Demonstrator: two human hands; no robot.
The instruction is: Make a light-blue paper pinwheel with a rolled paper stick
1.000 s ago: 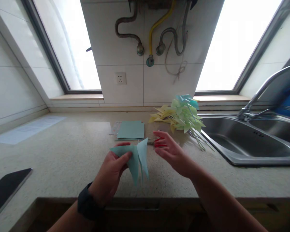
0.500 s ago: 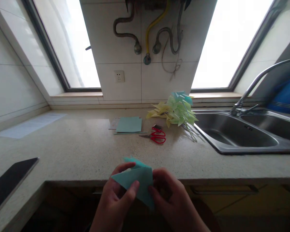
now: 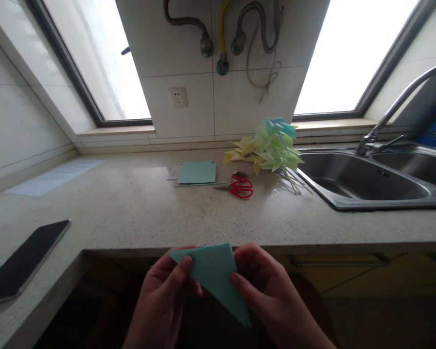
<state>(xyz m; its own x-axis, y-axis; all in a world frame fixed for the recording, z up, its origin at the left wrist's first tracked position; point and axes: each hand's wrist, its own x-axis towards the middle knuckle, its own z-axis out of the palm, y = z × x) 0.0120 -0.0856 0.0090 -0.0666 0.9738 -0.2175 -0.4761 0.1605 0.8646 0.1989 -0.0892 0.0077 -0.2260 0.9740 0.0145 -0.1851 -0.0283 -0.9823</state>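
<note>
We record that the blue-green folded paper (image 3: 214,269) now lies compact in both hands, before the near edge of the counter (image 3: 131,208); about 1 second earlier it hung in the left hand alone with its flaps spread, the right hand near the scissors. We take this to mean that the work has passed from 1-handed holding to 2-handed handling of the layers. The left hand (image 3: 169,281) has its grip closed to the paper's thickness at the left point, thumb on the facing side. The right hand (image 3: 257,281) pinches the right edge, thumb in front, fingers bent behind. The scissors (image 3: 240,188), red-handled, now lie unobstructed on the counter, near a stack of paper sheets (image 3: 197,172) and a bunch of paper pinwheels (image 3: 276,145) beside the sink (image 3: 363,207). As to limits: we cannot see the far face of the folded paper, nor count its layers, and most fingertips behind it are hidden. We cannot tell whether the paper touches the counter edge. The small red-and-dark item (image 3: 240,174) behind the scissors is too small to identify; the dark flat object (image 3: 27,259) at left is cut off by the frame.
</note>
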